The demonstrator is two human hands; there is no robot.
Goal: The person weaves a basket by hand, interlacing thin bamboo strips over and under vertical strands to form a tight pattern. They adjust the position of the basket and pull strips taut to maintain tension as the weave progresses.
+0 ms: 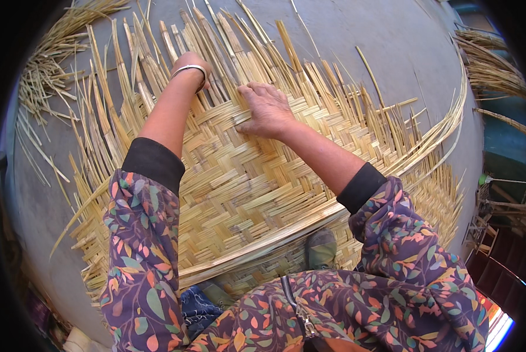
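Grip first: the right hand (267,110) lies flat, fingers spread, pressed on the woven bamboo mat (245,193) at centre frame, clasping nothing. The left hand (189,63), at upper centre-left, is curled down among the loose upright strips (157,64); whether a strip is pinched cannot be told, since the fingers are hidden behind the wrist and its metal bangle (191,70).

Nearest, at the lower centre, a shoe (321,249) is planted on the mat's finished part, and a long bent bundle of strips (345,199) sweeps across just above it. The mat itself is spread on the grey floor (386,53).

If the right palm were lifted, the last rows could probably spring loose. A strip bent too sharply by the left hand might split, and sharp edges could cut fingers. Spare strips (46,70) lie at the upper left.
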